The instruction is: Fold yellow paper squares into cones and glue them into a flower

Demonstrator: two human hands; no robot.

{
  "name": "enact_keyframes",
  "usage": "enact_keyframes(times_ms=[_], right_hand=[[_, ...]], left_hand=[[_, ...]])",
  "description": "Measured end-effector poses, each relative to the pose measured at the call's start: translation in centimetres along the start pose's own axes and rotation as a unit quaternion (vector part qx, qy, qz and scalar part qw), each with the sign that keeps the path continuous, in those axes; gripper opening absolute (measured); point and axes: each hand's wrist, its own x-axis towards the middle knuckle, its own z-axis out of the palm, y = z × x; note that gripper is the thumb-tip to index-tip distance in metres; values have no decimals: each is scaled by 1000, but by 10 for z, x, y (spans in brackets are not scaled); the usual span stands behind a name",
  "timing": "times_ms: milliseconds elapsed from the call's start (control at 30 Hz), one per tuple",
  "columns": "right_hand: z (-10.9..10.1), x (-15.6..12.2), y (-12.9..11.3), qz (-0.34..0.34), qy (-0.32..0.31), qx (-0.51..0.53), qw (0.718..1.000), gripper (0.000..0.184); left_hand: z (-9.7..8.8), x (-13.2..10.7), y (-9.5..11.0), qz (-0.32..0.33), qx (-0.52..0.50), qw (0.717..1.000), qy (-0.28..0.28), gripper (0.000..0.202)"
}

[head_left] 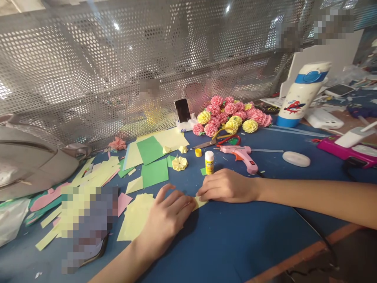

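Note:
A small piece of pale yellow paper (200, 203) lies low over the blue table between my hands, mostly covered by fingers. My left hand (169, 214) has its fingertips closed on the paper's left side, with the index finger raised. From the other side, the closed fingers of my right hand (225, 185) press the paper's upper edge. Just beyond the right hand stands an uncapped glue stick (209, 163), its yellow cap (198, 152) set apart. A pleated yellow paper rosette (179, 163) rests further back, near two small folded yellow pieces. Yellow sheets (135, 216) lie beside my left wrist.
Behind are scissors (213, 142), a pink glue gun (240, 154), pink and yellow paper flowers (225, 114) and a phone (183, 110). Green sheets (154, 173) and paper strips spread left by a bag (32, 153). A bottle (303, 96) and magenta power strip (338, 150) stand right.

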Motion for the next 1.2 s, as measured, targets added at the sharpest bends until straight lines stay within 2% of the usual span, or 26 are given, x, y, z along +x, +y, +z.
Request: enact_keyframes(times_ms=[200, 667, 900, 1067, 1200], right_hand=[[2, 1, 2, -40, 39, -20, 998, 31], [0, 1, 0, -45, 24, -49, 998, 33], [2, 0, -3, -25, 16, -38, 999, 32], [5, 5, -13, 5, 46, -95, 994, 29], [7, 8, -19, 25, 44, -126, 991, 31]], left_hand=[[-2, 1, 1, -3, -3, 1000, -3, 27], [1, -5, -4, -19, -33, 999, -9, 30], [5, -7, -4, -9, -43, 999, 0, 32], [4, -9, -1, -16, -33, 999, 0, 30], [2, -8, 2, -19, -21, 1000, 8, 35]])
